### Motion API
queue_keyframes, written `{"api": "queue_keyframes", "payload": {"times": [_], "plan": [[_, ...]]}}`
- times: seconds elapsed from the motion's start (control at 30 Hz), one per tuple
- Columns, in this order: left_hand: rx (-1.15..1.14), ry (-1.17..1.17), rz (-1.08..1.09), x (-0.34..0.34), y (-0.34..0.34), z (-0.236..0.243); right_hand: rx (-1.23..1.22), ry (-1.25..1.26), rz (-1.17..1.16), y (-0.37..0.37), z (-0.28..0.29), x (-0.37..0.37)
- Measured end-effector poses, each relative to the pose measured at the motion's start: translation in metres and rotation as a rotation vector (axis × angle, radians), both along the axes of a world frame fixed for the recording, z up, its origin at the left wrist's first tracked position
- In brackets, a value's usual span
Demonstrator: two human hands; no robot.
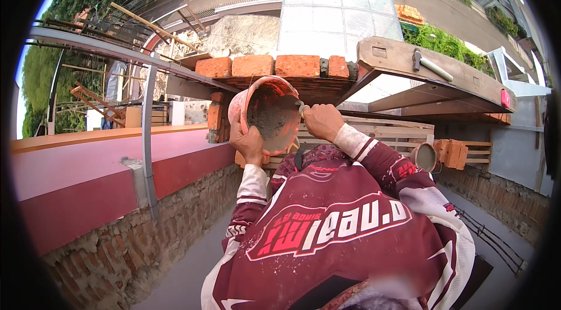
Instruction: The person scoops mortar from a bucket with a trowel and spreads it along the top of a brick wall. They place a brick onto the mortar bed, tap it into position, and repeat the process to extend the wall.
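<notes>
My left hand (248,141) grips the near-left rim of an orange-red bucket (238,102), thumb on the rim. The bucket is tilted toward me, and wet grey mortar (273,116) lies inside it. At the bucket's right rim, my right hand (323,121) is closed around what looks like a trowel (300,106). Only a small mortar-grey part of it shows; its blade cannot be made out. Just beyond the bucket runs a course of orange bricks (253,66), with grey mortar in some joints.
A wooden frame (374,53) lies to the right, carrying a hammer (431,66) and a small red object (505,98). Wooden slats (385,129) sit below the wall. A second bucket (423,157) stands by stacked bricks (450,153). A metal post (148,134) rises at left.
</notes>
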State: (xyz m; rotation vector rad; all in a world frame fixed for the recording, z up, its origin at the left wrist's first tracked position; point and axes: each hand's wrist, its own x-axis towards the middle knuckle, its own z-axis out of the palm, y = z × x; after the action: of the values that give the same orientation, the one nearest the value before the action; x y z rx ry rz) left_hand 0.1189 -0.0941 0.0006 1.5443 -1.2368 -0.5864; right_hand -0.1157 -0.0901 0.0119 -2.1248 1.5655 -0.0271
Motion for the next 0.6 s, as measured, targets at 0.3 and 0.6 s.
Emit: {"api": "queue_keyframes", "payload": {"times": [0.3,0.6], "plan": [[0.055,0.025,-0.139,0.017,-0.016,0.023,0.209,-0.773,-0.099,0.017,-0.012,0.001],[-0.300,-0.113,-0.213,-0.026,-0.028,0.022,-0.228,0.075,-0.053,0.013,0.044,-0.038]]}}
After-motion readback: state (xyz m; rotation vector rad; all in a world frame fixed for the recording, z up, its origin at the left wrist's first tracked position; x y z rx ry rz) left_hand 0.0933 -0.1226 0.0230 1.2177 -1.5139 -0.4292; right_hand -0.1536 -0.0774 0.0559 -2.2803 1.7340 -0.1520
